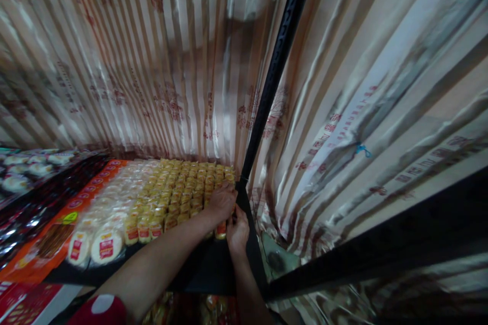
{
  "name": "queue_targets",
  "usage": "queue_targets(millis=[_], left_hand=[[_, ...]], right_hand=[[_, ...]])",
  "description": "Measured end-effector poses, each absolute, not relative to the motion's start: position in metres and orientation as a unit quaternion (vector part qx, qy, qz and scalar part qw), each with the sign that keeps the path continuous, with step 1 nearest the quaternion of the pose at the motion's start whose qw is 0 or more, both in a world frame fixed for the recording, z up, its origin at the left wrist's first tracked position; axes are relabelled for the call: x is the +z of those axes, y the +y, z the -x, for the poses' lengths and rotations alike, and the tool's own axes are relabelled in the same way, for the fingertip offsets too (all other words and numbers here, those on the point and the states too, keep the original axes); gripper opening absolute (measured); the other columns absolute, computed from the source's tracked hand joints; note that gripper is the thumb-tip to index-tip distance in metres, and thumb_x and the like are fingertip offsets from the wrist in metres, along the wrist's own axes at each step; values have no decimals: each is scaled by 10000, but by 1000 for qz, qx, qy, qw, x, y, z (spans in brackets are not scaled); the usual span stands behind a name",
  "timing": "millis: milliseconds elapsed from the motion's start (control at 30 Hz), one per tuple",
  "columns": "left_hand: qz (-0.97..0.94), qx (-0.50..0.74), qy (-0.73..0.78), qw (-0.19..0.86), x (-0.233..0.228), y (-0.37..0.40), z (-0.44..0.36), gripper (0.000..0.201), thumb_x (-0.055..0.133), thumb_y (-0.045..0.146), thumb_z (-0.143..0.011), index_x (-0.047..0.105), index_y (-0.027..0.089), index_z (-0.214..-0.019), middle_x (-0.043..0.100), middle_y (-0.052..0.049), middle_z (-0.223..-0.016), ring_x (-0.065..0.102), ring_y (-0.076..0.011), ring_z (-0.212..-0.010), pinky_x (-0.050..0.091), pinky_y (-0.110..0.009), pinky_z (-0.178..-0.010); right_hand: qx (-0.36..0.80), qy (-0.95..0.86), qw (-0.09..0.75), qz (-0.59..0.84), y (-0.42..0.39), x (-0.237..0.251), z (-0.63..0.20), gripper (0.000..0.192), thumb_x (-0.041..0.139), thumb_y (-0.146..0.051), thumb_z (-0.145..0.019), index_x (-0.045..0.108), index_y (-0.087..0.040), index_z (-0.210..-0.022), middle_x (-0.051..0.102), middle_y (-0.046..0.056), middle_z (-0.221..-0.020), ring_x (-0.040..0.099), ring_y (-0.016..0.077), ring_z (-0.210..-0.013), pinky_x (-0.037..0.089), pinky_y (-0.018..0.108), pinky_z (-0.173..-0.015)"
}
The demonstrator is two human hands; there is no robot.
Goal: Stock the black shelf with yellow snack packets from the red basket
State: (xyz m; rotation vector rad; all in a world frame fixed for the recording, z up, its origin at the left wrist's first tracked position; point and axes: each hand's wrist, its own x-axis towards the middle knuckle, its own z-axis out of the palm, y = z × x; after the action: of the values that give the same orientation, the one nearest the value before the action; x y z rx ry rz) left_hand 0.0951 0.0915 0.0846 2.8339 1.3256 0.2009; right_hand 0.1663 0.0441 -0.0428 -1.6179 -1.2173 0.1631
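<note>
Rows of small yellow packets with red labels (183, 190) fill a dark shelf (213, 269) below me. My left hand (221, 202) rests palm down on the right end of these rows, close to the black shelf post (272, 81). Just beneath it, my right hand (237, 233) is closed around one yellow-and-red packet (220, 229) at the front right corner of the rows. The two hands touch. A red sleeve with white dots covers my left upper arm.
Round white packets with red labels (101, 246) lie left of the yellow ones, beside flat orange packs (53, 238) and dark packs (23, 213). A striped beige curtain (145, 61) hangs behind and to the right. A lower shelf holds more goods.
</note>
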Motion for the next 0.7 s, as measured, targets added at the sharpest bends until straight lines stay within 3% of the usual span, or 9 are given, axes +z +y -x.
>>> queue_targets(millis=[333,467,700], left_hand=[[-896,98,432,13,82,85,-95,217,463,201,-813,597,161,-978,542,-99,-1071,442,-238,-1056,396,-353,-884],[-896,64,439,27,86,83,-97,195,489,193,-791,631,151,-919,546,-107,-1058,450,-244,-1045,397,-351,-875],[-897,56,439,16,86,84,-98,177,501,197,-783,642,136,-871,547,-105,-1028,455,-237,-1027,400,-338,-855]], right_hand=[[112,-512,520,674,46,-42,-167,463,394,-213,-742,547,-76,-1158,583,179,-1109,575,243,-965,458,408,-868],[94,-501,541,669,44,-39,-167,462,372,-227,-762,525,-74,-1170,573,180,-1139,533,248,-1061,430,416,-913],[114,-522,526,661,45,-38,-169,432,357,-200,-756,576,-88,-1112,595,165,-1114,551,232,-1047,423,391,-929]])
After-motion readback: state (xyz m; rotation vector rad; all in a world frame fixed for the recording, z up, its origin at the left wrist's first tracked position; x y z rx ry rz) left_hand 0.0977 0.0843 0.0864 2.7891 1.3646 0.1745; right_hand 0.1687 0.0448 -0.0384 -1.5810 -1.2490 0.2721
